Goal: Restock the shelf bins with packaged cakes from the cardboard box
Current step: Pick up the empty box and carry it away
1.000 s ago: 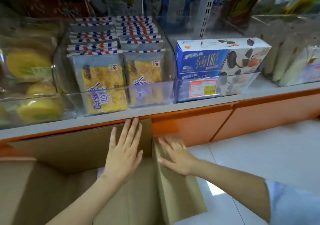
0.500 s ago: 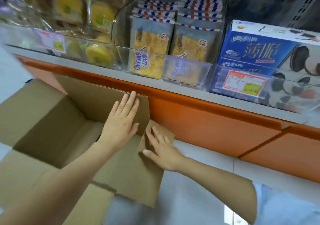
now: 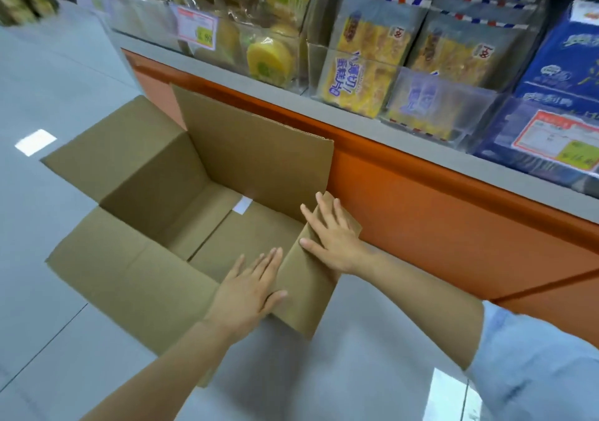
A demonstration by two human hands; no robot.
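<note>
Floor [image 3: 48, 80]: grey tiles. Shelf [image 3: 421, 226]: grey ledge over an orange base.
Cardboard box [image 3: 136, 167]: on the floor against the shelf base, flaps spread, bottom panels in view.
Shelf bins [image 3: 437, 106]: clear, on the ledge, holding upright packaged cakes [image 3: 366, 64].
Left hand [image 3: 249, 291]: flat, fingers straight, resting on the box's right end flap, gripping nothing.
Right hand [image 3: 334, 235]: flat, fingers spread, pressing the same flap just beside it.
</note>
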